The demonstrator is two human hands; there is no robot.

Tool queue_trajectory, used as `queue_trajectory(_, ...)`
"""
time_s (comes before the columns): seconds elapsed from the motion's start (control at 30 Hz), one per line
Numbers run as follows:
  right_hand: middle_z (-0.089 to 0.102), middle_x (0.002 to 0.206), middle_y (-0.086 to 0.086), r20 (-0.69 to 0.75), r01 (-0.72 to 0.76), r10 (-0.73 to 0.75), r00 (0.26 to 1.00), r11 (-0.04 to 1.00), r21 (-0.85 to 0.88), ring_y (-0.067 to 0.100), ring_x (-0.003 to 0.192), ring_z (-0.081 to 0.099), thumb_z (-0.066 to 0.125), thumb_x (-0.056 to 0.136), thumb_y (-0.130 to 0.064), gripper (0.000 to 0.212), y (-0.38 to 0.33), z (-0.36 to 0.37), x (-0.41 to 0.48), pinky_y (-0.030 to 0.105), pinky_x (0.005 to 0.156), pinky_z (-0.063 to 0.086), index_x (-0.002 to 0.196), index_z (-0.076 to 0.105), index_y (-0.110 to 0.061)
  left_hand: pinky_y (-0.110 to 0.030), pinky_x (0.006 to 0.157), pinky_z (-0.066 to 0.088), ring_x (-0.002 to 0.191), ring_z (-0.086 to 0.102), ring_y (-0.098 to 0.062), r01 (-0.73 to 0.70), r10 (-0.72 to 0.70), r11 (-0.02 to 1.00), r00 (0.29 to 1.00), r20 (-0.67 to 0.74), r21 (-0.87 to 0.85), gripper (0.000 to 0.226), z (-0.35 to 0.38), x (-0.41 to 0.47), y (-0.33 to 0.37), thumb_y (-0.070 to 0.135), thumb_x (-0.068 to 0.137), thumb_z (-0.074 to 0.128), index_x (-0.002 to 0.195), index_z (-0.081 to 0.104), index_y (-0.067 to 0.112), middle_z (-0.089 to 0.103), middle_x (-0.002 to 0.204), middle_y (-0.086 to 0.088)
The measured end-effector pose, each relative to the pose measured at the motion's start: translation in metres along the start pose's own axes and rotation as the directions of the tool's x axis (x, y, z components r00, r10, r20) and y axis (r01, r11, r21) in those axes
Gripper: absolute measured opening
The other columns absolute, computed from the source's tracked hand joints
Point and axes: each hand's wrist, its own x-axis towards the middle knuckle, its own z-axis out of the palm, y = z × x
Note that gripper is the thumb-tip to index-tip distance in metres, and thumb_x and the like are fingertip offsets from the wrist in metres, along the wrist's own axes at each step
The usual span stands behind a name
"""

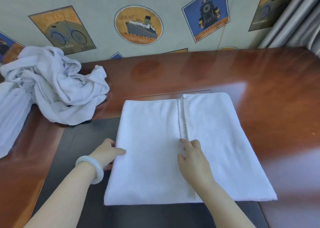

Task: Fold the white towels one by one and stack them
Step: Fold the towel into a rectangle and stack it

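A white towel (152,127) lies folded flat on the desk in front of me, its two side flaps meeting at a seam down the middle. My left hand (108,152), with a pale bangle on the wrist, grips the towel's left edge, thumb on top and fingers hidden under the fold. My right hand (193,158) rests on the towel beside the centre seam, fingers loosely bent and touching the cloth. A heap of crumpled white towels (52,84) sits at the back left of the desk.
The desk (259,93) is glossy reddish wood with a dark inset mat (83,141) under the towel. A wall papered with travel posters runs along the back. Grey curtains (294,20) hang at the far right.
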Motion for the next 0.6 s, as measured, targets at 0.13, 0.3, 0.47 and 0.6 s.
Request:
queue_trajectory(0.13, 0.053, 0.105, -0.011, 0.074, -0.121, 0.103, 0.992, 0.940, 0.320, 0.008, 0.079, 0.061, 0.047, 0.095, -0.014, 0.049, 0.011, -0.015, 0.012, 0.031, 0.077, 0.055, 0.140, 0.046, -0.032, -0.046, 0.100, 0.043, 0.109, 0.065, -0.037, -0.024, 0.111, 0.954, 0.955, 0.276, -0.299, 0.056, -0.005, -0.034, 0.023, 0.013, 0.072, 0.077, 0.125, 0.061, 0.003, 0.070, 0.117, -0.018)
queue_trajectory(0.3, 0.070, 0.095, 0.012, 0.239, -0.319, 0.217, 0.946, 0.508, 0.800, 0.018, 0.070, 0.070, 0.053, 0.095, -0.006, 0.035, 0.024, -0.045, 0.012, 0.029, 0.070, 0.058, 0.126, 0.060, -0.021, -0.057, 0.089, 0.036, 0.102, 0.061, -0.042, -0.321, 0.439, 0.867, 0.855, 0.277, -0.381, 0.055, 0.038, -0.083, 0.095, 0.020, 0.069, 0.074, 0.123, 0.064, 0.017, 0.063, 0.121, -0.027)
queue_trajectory(0.47, 0.075, 0.084, 0.007, 0.154, -0.261, 0.315, 0.937, 0.331, 0.907, 0.021, 0.073, 0.073, 0.056, 0.099, -0.018, 0.021, 0.067, -0.091, 0.008, 0.030, 0.059, 0.057, 0.116, 0.066, -0.010, -0.026, 0.049, 0.049, 0.055, 0.062, -0.021, -0.490, 0.604, 0.795, 0.697, 0.387, -0.358, 0.060, 0.156, -0.103, 0.167, 0.016, 0.072, 0.076, 0.125, 0.047, 0.018, 0.065, 0.071, -0.009)
queue_trajectory(0.6, 0.075, 0.093, 0.013, 0.132, -0.303, 0.470, 0.873, 0.309, 0.902, 0.026, 0.081, 0.072, 0.052, 0.100, -0.037, 0.035, 0.118, -0.125, 0.002, 0.044, 0.077, 0.056, 0.105, 0.073, -0.010, -0.045, 0.080, 0.059, 0.082, 0.071, -0.033, -0.537, 0.433, 0.844, 0.694, 0.575, 0.013, 0.076, 0.250, -0.088, 0.167, 0.009, 0.085, 0.070, 0.142, 0.024, 0.031, 0.069, 0.087, -0.013)
